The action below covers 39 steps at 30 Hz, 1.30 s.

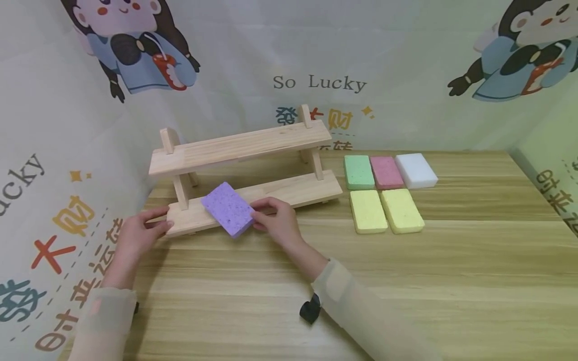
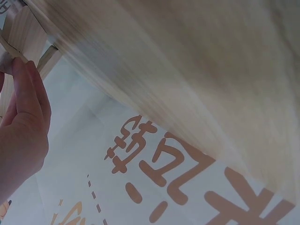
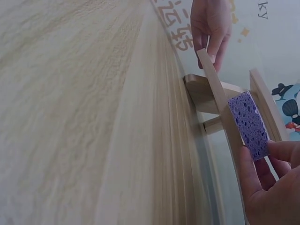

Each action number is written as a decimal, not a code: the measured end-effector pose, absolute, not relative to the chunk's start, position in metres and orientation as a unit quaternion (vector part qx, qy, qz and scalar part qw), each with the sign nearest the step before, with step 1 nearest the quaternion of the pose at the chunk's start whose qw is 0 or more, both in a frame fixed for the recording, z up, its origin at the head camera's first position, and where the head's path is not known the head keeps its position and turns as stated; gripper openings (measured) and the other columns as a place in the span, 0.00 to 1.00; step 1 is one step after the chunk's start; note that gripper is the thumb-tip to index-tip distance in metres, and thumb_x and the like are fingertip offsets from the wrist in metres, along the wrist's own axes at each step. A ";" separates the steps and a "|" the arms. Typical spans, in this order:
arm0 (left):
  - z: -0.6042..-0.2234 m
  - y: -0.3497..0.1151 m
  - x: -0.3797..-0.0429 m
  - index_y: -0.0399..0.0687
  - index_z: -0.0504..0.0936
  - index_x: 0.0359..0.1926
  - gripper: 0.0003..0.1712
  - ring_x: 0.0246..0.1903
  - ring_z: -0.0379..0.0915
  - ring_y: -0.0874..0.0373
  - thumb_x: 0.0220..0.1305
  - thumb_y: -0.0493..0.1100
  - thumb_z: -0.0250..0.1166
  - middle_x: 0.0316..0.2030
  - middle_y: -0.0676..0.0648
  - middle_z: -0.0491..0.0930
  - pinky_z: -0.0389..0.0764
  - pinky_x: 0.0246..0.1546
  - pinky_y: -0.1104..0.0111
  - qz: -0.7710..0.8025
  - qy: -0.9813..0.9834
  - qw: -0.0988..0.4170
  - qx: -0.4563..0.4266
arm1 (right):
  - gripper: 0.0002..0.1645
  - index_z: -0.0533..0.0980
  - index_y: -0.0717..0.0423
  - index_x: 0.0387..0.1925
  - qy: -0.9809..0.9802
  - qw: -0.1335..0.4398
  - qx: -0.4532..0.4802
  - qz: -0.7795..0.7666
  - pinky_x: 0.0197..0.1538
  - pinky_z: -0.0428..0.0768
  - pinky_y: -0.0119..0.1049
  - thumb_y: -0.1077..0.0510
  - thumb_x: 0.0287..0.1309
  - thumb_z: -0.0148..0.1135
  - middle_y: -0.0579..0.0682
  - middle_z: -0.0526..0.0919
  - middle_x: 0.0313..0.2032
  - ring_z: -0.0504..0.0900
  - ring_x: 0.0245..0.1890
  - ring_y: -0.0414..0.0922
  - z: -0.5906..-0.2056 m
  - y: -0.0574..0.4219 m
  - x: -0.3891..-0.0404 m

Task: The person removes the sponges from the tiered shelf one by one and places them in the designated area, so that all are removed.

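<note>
A purple sponge (image 1: pixel 228 209) is pinched at its right edge between the thumb and fingers of my right hand (image 1: pixel 279 220). It is tilted in front of the lower shelf of a two-tier wooden rack (image 1: pixel 298 189), overlapping that shelf in the head view. In the right wrist view the porous face of the sponge (image 3: pixel 248 124) shows beside the shelf board. My left hand (image 1: pixel 143 231) grips the left end of the lower shelf, thumb in front and fingers behind. The left wrist view shows the left hand (image 2: pixel 26 103) at the board's end.
Right of the rack lie a green sponge (image 1: pixel 358 172), a pink sponge (image 1: pixel 386 172), a white sponge (image 1: pixel 416 170) and two yellow sponges (image 1: pixel 368 211) in two rows on the wooden table (image 1: pixel 474 281). A printed cloth (image 1: pixel 244 50) hangs behind and at the sides.
</note>
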State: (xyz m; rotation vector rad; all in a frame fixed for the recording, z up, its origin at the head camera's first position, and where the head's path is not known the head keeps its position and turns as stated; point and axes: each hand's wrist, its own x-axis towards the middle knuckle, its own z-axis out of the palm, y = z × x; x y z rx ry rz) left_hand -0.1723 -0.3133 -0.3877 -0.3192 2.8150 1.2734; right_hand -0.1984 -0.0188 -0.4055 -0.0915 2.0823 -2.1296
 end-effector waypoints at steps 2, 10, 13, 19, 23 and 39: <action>-0.388 -0.314 -0.173 0.37 0.69 0.69 0.30 0.30 0.66 0.89 0.72 0.45 0.61 0.65 0.27 0.71 0.74 0.32 0.85 0.408 0.907 0.018 -0.104 | 0.13 0.81 0.66 0.47 0.698 0.082 -0.032 -0.711 0.43 0.87 0.39 0.69 0.60 0.66 0.64 0.86 0.46 0.82 0.33 0.38 -0.405 -0.016 -0.198; -0.389 -0.314 -0.174 0.38 0.70 0.69 0.30 0.30 0.66 0.89 0.72 0.46 0.61 0.63 0.28 0.73 0.75 0.32 0.84 0.405 0.908 0.018 -0.108 | 0.13 0.81 0.66 0.48 0.699 0.082 -0.030 -0.709 0.43 0.86 0.37 0.70 0.60 0.65 0.63 0.85 0.48 0.83 0.35 0.40 -0.404 -0.001 -0.198; -0.390 -0.314 -0.174 0.38 0.70 0.69 0.30 0.30 0.66 0.89 0.71 0.45 0.61 0.63 0.28 0.73 0.75 0.32 0.85 0.406 0.908 0.015 -0.107 | 0.13 0.81 0.66 0.48 0.699 0.080 -0.028 -0.710 0.44 0.87 0.39 0.70 0.60 0.65 0.63 0.85 0.48 0.83 0.34 0.39 -0.403 0.006 -0.198; -0.389 -0.313 -0.174 0.37 0.70 0.69 0.30 0.30 0.65 0.90 0.72 0.45 0.61 0.63 0.27 0.72 0.75 0.32 0.85 0.408 0.907 0.014 -0.106 | 0.14 0.81 0.69 0.48 0.686 0.075 -0.023 -0.724 0.44 0.86 0.39 0.71 0.59 0.65 0.64 0.84 0.48 0.83 0.34 0.39 -0.405 0.019 -0.198; -0.389 -0.313 -0.174 0.37 0.69 0.69 0.30 0.30 0.65 0.89 0.72 0.45 0.61 0.65 0.27 0.70 0.74 0.32 0.85 0.407 0.907 0.017 -0.108 | 0.15 0.80 0.70 0.48 0.684 0.071 -0.020 -0.726 0.45 0.86 0.39 0.73 0.59 0.64 0.63 0.83 0.49 0.83 0.36 0.40 -0.407 0.030 -0.198; -0.387 -0.312 -0.173 0.35 0.70 0.68 0.29 0.30 0.64 0.90 0.71 0.42 0.61 0.66 0.26 0.68 0.74 0.31 0.85 0.402 0.910 0.010 -0.101 | 0.17 0.76 0.73 0.53 0.694 0.069 -0.013 -0.717 0.52 0.84 0.43 0.73 0.62 0.60 0.66 0.78 0.54 0.83 0.40 0.40 -0.402 0.080 -0.198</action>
